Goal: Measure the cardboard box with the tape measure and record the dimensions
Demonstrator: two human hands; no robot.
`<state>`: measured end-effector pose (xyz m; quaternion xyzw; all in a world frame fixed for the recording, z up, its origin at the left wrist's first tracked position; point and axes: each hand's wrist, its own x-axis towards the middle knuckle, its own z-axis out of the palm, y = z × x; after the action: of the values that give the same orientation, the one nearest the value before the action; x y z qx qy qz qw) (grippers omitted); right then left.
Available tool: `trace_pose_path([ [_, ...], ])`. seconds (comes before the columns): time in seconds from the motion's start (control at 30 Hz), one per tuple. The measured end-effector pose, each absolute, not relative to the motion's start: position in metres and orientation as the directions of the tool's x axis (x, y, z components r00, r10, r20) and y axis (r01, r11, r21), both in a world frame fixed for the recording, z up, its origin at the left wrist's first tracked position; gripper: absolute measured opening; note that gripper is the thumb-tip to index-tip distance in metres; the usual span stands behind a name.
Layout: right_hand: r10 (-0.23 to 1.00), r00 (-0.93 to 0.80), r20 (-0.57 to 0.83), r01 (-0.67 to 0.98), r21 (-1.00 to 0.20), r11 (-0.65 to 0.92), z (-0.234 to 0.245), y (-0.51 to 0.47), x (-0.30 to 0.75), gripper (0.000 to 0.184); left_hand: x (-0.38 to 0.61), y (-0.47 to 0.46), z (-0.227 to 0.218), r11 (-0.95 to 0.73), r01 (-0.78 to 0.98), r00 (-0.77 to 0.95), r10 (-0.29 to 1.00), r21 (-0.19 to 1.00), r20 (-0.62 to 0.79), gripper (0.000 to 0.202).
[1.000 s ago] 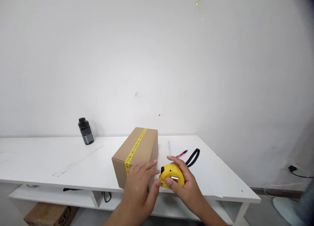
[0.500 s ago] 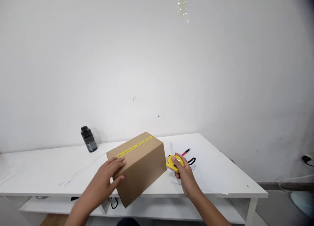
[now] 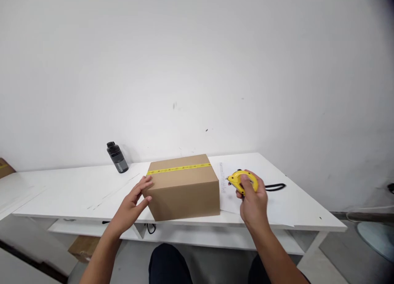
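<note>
A closed cardboard box with yellow tape across its top sits at the front of the white table. At its left end, my left hand touches the edge, thumb and fingers stretched out and apart. My right hand is closed around a yellow tape measure, raised right of the box and apart from it. A black wrist strap trails from the tape measure. No drawn-out blade shows. Under the right hand lies a white paper sheet with writing on its left side.
A dark bottle stands near the wall at the back left. Another cardboard box shows at the far left edge. Below the white table are a shelf and a cardboard box. My knees are under the front edge.
The box has turned to lie squarer to the table's front edge. My right hand has moved right and up with the tape measure. The red pen is now hidden. The camera view has shifted.
</note>
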<state>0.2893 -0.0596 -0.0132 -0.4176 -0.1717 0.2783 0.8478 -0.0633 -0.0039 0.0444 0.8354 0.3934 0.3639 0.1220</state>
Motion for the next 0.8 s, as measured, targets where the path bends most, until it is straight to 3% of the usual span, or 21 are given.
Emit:
trace_pose_path([
  [0.07,0.572,0.814,0.101,-0.263,-0.813,0.519,-0.008,-0.075,0.28,0.053,-0.048,-0.02,0.04,-0.667,0.56,0.338,0.725,0.492,0.6,0.061],
  [0.17,0.741,0.652,0.159,-0.266,-0.867,0.42,-0.007,-0.104,0.248,0.056,-0.021,-0.053,0.04,-0.785,0.538,0.39,0.556,0.308,0.734,0.073],
  [0.27,0.919,0.339,0.201,-0.313,-0.897,0.311,-0.008,-0.128,0.215,0.065,0.001,-0.08,0.043,-0.933,0.358,0.652,0.271,0.028,0.708,0.057],
  [0.33,0.963,0.177,0.204,-0.345,-0.903,0.255,-0.007,-0.135,0.203,0.067,0.009,-0.089,0.045,-0.961,0.273,0.699,0.164,-0.048,0.696,0.044],
  [0.53,0.977,0.036,0.21,-0.395,-0.895,0.207,0.005,-0.129,0.198,0.065,-0.001,-0.091,0.035,-0.948,0.316,0.643,0.187,-0.034,0.743,0.034],
  [0.7,0.97,0.05,0.236,-0.376,-0.896,0.237,0.007,-0.128,0.185,0.066,-0.013,-0.095,0.035,-0.901,0.369,0.661,0.081,-0.229,0.746,0.034],
  [0.8,0.96,0.085,0.265,-0.31,-0.909,0.279,0.005,-0.128,0.178,0.063,-0.018,-0.098,0.042,-0.885,0.375,0.683,0.064,-0.275,0.728,0.038],
])
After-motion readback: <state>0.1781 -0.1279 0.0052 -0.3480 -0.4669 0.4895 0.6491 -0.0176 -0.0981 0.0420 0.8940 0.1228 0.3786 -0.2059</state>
